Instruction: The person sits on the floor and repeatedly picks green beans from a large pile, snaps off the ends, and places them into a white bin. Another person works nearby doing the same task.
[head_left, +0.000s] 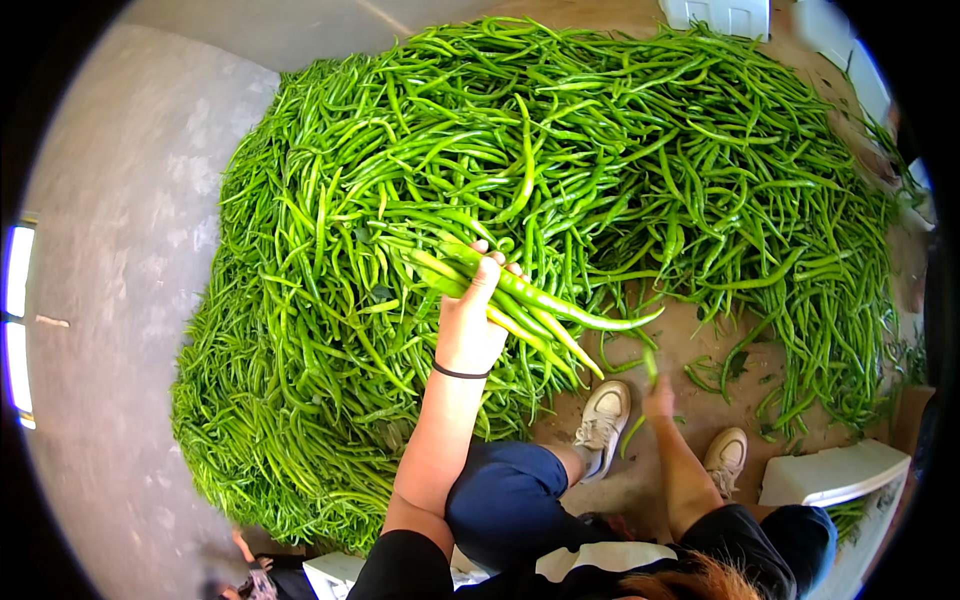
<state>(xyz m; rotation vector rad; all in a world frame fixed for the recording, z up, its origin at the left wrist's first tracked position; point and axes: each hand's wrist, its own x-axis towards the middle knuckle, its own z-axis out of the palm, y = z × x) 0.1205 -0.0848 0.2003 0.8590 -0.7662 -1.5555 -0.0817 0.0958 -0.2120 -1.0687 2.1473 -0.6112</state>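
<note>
A bunch of long green chili peppers (559, 304) is gripped in my left hand (476, 300), their tips fanned out to the lower right. A dark band circles that wrist. Behind and below the hand spreads a large heap of green chili peppers (360, 315). Lower down, over the floor between my shoes, my right hand (660, 401) holds a single green chili pepper (649, 365); hand and pepper are blurred. Another pepper (632, 437) shows beside this hand, and I cannot tell whether it is held or lies on the floor.
Along the left runs a grey wall (120, 187). A white plastic crate (840, 474) with peppers stands at the lower right, and another white container (716, 15) at the top. Part of another person (259, 574) shows at the lower left. Loose peppers and leaves litter the brown floor (675, 330).
</note>
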